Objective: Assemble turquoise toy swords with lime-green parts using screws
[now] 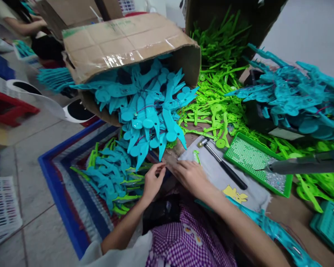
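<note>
My left hand [154,180] is pinched closed at the table's near edge, just below the pile of blue plastic parts [147,115]; whatever lies between its fingertips is too small to name. Close by on the right, my right hand [190,176] reaches toward it, palm down, its fingertips blurred, and I cannot make out if it holds anything. Right of that hand a grey cloth [208,159] carries a hammer [225,167] with a black handle and a small green part [196,156]. A green tray [260,163] of small metal pieces stands beside the cloth.
A cardboard box [130,40] lies tipped behind the blue parts. Green parts [217,104] heap up behind the cloth. More blue parts [297,92] fill a dark bin at right. A metal arm [308,163] juts in over the tray. A blue-rimmed container [58,196] stands at lower left.
</note>
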`<control>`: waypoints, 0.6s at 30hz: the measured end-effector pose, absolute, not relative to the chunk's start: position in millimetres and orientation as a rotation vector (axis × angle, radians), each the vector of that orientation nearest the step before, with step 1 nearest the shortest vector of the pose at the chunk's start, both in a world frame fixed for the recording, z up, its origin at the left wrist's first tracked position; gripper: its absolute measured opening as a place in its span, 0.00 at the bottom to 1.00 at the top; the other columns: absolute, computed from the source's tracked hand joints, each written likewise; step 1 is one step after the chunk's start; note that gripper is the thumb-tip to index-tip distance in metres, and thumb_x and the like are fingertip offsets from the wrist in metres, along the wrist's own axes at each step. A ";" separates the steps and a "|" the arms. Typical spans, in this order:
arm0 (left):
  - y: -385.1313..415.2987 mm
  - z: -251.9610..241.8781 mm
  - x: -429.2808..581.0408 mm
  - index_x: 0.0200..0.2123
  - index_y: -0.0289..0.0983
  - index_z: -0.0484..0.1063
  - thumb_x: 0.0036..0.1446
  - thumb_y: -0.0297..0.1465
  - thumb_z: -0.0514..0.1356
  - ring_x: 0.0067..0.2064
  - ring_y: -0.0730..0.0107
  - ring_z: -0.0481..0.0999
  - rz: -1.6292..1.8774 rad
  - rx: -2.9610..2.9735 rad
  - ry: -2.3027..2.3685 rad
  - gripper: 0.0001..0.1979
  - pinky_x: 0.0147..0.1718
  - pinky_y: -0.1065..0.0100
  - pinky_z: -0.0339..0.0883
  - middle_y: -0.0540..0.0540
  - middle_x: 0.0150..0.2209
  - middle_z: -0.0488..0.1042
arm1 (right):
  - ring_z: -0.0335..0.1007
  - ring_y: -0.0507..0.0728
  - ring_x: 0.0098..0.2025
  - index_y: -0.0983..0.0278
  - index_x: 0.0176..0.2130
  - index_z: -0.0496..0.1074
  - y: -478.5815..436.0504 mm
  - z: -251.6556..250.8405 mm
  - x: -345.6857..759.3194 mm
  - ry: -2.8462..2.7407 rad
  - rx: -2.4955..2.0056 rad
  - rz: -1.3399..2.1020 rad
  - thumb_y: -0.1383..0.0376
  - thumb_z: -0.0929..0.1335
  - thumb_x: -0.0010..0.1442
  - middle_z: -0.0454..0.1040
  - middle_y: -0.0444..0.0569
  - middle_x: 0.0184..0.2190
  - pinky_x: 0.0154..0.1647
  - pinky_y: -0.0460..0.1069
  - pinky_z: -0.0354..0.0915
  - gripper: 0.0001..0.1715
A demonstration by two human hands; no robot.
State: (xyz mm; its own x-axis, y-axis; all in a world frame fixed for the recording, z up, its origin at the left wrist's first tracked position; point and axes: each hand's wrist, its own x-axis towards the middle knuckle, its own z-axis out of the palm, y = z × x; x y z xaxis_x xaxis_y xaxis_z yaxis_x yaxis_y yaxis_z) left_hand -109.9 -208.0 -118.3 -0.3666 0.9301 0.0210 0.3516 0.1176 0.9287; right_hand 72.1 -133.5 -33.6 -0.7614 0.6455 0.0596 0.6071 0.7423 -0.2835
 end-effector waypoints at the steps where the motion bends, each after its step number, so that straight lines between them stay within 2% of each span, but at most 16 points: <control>1: -204.7 -121.8 -108.0 0.42 0.36 0.72 0.56 0.35 0.59 0.38 0.68 0.76 1.285 1.122 1.773 0.12 0.38 0.66 0.71 0.43 0.39 0.77 | 0.67 0.61 0.52 0.64 0.49 0.72 -131.4 -35.8 56.9 -2.823 -0.980 0.343 0.67 0.60 0.65 0.67 0.56 0.58 0.46 0.54 0.63 0.17; 3: -197.7 -126.3 -102.0 0.40 0.35 0.71 0.54 0.35 0.60 0.35 0.69 0.76 1.355 0.940 1.716 0.12 0.36 0.68 0.71 0.44 0.36 0.77 | 0.58 0.65 0.61 0.67 0.51 0.71 -124.1 -41.5 31.4 -2.876 -0.965 0.271 0.69 0.60 0.63 0.55 0.55 0.65 0.52 0.58 0.62 0.18; 5: -193.2 -127.5 -97.7 0.39 0.34 0.70 0.52 0.35 0.61 0.34 0.71 0.76 1.402 0.864 1.704 0.12 0.34 0.70 0.70 0.45 0.35 0.76 | 0.52 0.66 0.64 0.68 0.50 0.72 -116.1 -48.2 15.9 -2.909 -0.983 0.237 0.71 0.60 0.62 0.50 0.51 0.67 0.56 0.60 0.60 0.19; 7: -191.8 -126.5 -97.4 0.40 0.35 0.69 0.52 0.35 0.62 0.34 0.72 0.75 1.421 0.855 1.709 0.14 0.33 0.71 0.69 0.44 0.37 0.75 | 0.52 0.65 0.64 0.67 0.50 0.72 -110.1 -54.8 9.9 -2.905 -1.026 0.232 0.71 0.59 0.62 0.51 0.50 0.67 0.58 0.60 0.59 0.20; 10: -192.6 -124.2 -101.1 0.42 0.35 0.69 0.52 0.36 0.63 0.38 0.70 0.75 1.438 0.894 1.710 0.16 0.35 0.70 0.69 0.42 0.41 0.75 | 0.56 0.66 0.62 0.69 0.53 0.70 -106.9 -60.5 10.7 -2.849 -1.134 0.221 0.70 0.57 0.64 0.55 0.57 0.65 0.58 0.62 0.59 0.22; 13: -192.4 -124.8 -103.4 0.42 0.35 0.69 0.52 0.36 0.63 0.41 0.69 0.74 1.453 0.897 1.710 0.16 0.37 0.70 0.69 0.42 0.42 0.74 | 0.59 0.68 0.60 0.73 0.51 0.71 -112.4 -58.4 18.1 -2.842 -1.143 0.223 0.68 0.56 0.65 0.58 0.61 0.63 0.57 0.63 0.61 0.22; 16: -192.2 -126.5 -102.5 0.43 0.35 0.69 0.52 0.36 0.62 0.42 0.68 0.74 1.473 0.846 1.693 0.16 0.39 0.69 0.69 0.42 0.42 0.74 | 0.59 0.66 0.60 0.74 0.49 0.72 -131.8 -48.8 37.5 -2.784 -1.071 0.283 0.68 0.56 0.66 0.61 0.60 0.62 0.57 0.61 0.62 0.22; 18: -195.4 -125.1 -99.5 0.43 0.36 0.69 0.52 0.36 0.63 0.42 0.69 0.74 1.490 0.799 1.659 0.16 0.42 0.69 0.68 0.43 0.44 0.73 | 0.56 0.64 0.62 0.72 0.52 0.70 -153.7 -39.7 58.9 -2.677 -1.046 0.382 0.68 0.56 0.66 0.63 0.57 0.61 0.59 0.59 0.63 0.22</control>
State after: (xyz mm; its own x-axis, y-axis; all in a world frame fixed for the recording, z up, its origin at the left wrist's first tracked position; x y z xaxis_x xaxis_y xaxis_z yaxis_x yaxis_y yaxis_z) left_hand -99.5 -195.4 -125.1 -0.5205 0.8446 -0.1250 -0.0336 0.1261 0.9915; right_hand 58.9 -153.7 -39.7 -0.7143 0.6881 0.1276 0.6250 0.7093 -0.3259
